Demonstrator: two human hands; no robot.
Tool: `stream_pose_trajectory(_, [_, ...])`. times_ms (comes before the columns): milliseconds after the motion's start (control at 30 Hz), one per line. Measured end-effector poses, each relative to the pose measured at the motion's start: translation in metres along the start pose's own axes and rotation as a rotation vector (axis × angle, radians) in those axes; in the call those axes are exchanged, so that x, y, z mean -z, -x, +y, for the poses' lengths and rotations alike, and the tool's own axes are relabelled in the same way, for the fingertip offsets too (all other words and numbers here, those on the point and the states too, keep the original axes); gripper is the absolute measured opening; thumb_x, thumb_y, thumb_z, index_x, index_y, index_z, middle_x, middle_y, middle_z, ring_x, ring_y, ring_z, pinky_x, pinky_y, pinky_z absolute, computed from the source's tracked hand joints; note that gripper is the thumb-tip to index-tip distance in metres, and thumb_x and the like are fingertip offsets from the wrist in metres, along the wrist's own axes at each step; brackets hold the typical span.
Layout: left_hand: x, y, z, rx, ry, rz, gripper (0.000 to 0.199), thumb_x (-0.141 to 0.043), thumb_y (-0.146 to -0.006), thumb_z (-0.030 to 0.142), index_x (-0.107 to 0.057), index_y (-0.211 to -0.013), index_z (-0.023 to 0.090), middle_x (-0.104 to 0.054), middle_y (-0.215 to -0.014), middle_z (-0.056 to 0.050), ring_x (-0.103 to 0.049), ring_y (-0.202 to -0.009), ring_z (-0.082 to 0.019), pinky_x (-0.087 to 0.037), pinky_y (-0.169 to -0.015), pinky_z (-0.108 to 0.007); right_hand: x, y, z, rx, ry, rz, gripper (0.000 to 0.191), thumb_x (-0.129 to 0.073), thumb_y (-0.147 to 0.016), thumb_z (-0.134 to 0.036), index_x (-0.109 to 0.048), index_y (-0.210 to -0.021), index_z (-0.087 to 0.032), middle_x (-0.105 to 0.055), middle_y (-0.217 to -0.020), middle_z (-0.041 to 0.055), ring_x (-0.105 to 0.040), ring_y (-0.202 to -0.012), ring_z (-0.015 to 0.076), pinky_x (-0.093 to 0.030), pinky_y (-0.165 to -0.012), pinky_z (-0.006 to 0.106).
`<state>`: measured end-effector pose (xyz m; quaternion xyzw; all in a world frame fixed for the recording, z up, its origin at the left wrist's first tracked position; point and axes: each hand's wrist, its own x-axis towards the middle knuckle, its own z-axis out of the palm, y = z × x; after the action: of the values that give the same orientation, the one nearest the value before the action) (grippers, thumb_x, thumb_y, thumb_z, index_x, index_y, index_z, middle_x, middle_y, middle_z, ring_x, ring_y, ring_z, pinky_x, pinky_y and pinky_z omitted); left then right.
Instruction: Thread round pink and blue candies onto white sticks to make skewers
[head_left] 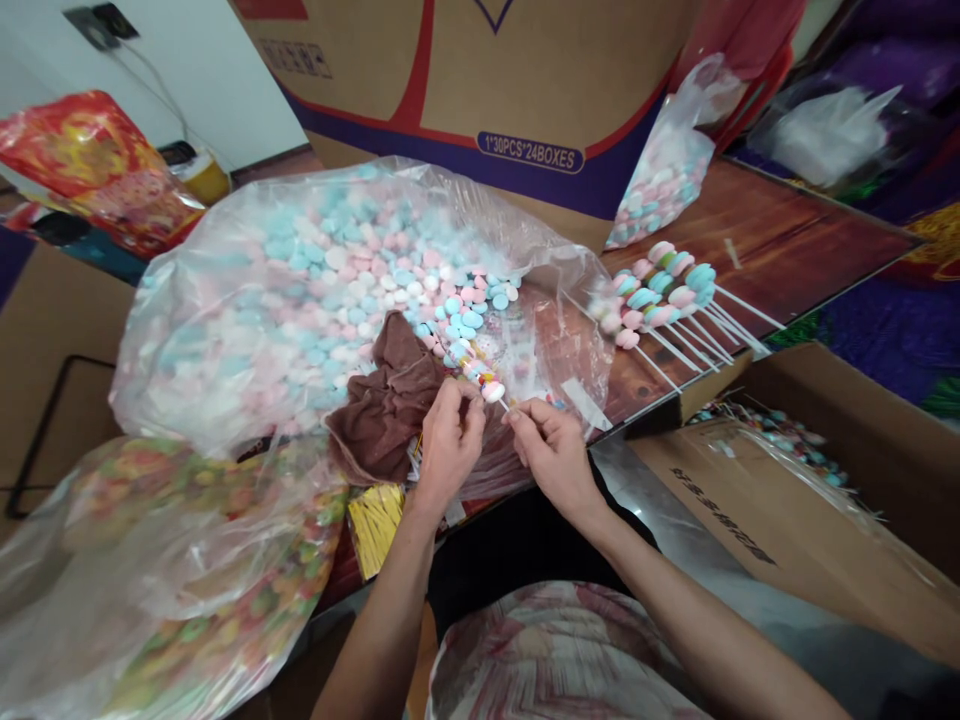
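A candy skewer (481,378) in a clear wrapper, with a white stick, lies between my hands. My right hand (546,430) is closed in a pinch on its white stick. Close beside the candy end, my left hand (454,428) has its fingers pressed together; what they hold is hidden. Beyond my hands, a large clear bag (337,265) spills pink, blue and white candies. A brown cloth (388,405) lies left of the skewer, and a bundle of yellow ties (376,528) sits below it. Finished-looking candy sticks (664,290) are piled at the right.
A large carton (555,80) stands behind the table (787,245). A small candy bag (664,185) leans at the back right. An open box (720,490) with wrapped skewers is at the lower right. A bag of colourful candies (247,600) fills the lower left.
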<state>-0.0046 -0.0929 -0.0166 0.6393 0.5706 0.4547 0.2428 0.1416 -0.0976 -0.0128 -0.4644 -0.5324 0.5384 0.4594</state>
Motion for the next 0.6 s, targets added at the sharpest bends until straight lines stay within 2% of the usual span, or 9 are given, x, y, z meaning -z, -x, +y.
stream_pose_trajectory(133, [-0.002, 0.005, 0.001, -0.151, -0.175, 0.049, 0.006, -0.047, -0.091, 0.017, -0.047, -0.088, 0.022, -0.054, -0.081, 0.0, -0.053, -0.073, -0.013, -0.041, -0.069, -0.025, -0.004, 0.004, -0.006, 0.134, 0.288, 0.07, 0.023, -0.047, -0.093, -0.026, -0.053, -0.072, -0.02, -0.047, -0.06, -0.0035, -0.042, -0.055, 0.0118, -0.033, -0.056, 0.025])
stream_pose_trajectory(267, [-0.003, 0.012, 0.001, -0.234, -0.198, 0.076, 0.006, -0.05, -0.09, 0.018, -0.047, -0.088, 0.022, -0.053, -0.081, 0.0, -0.053, -0.075, -0.014, -0.042, -0.069, -0.025, -0.007, 0.005, -0.014, 0.23, 0.447, 0.087, 0.023, -0.043, -0.096, -0.022, -0.051, -0.074, -0.021, -0.052, -0.063, -0.0019, -0.046, -0.058, 0.0128, -0.035, -0.06, 0.026])
stream_pose_trajectory(333, [-0.003, 0.014, 0.002, -0.182, -0.131, 0.132, 0.006, -0.05, -0.092, 0.019, -0.047, -0.087, 0.022, -0.052, -0.081, 0.0, -0.053, -0.074, -0.014, -0.043, -0.069, -0.025, -0.008, 0.005, -0.016, 0.27, 0.479, 0.061, 0.024, -0.042, -0.097, -0.021, -0.049, -0.074, -0.022, -0.05, -0.062, -0.0025, -0.045, -0.056, 0.0126, -0.034, -0.06, 0.026])
stream_pose_trajectory(400, [-0.002, 0.014, 0.005, -0.053, -0.027, 0.205, 0.006, -0.047, -0.094, 0.021, -0.048, -0.088, 0.022, -0.051, -0.08, 0.001, -0.052, -0.073, -0.013, -0.043, -0.069, -0.024, -0.009, 0.004, -0.015, 0.323, 0.506, 0.016, 0.024, -0.041, -0.097, -0.021, -0.048, -0.075, -0.022, -0.046, -0.06, -0.0037, -0.041, -0.053, 0.012, -0.032, -0.058, 0.026])
stream_pose_trajectory(467, [-0.002, 0.013, 0.007, 0.042, 0.033, 0.23, 0.009, -0.044, -0.097, 0.023, -0.049, -0.089, 0.022, -0.052, -0.08, 0.001, -0.052, -0.073, -0.012, -0.043, -0.069, -0.024, -0.009, 0.003, -0.012, 0.37, 0.539, -0.007, 0.023, -0.04, -0.098, -0.02, -0.049, -0.076, -0.022, -0.043, -0.059, -0.0043, -0.038, -0.051, 0.0117, -0.03, -0.056, 0.026])
stream_pose_trajectory(600, [-0.002, 0.01, 0.005, 0.006, -0.07, 0.225, 0.008, -0.05, -0.096, 0.026, -0.052, -0.091, 0.021, -0.055, -0.084, 0.0, -0.054, -0.078, -0.013, -0.043, -0.074, -0.025, -0.007, 0.001, -0.006, 0.429, 0.626, 0.003, 0.023, -0.038, -0.098, -0.019, -0.051, -0.079, -0.021, -0.043, -0.059, -0.0038, -0.037, -0.049, 0.0114, -0.028, -0.054, 0.026])
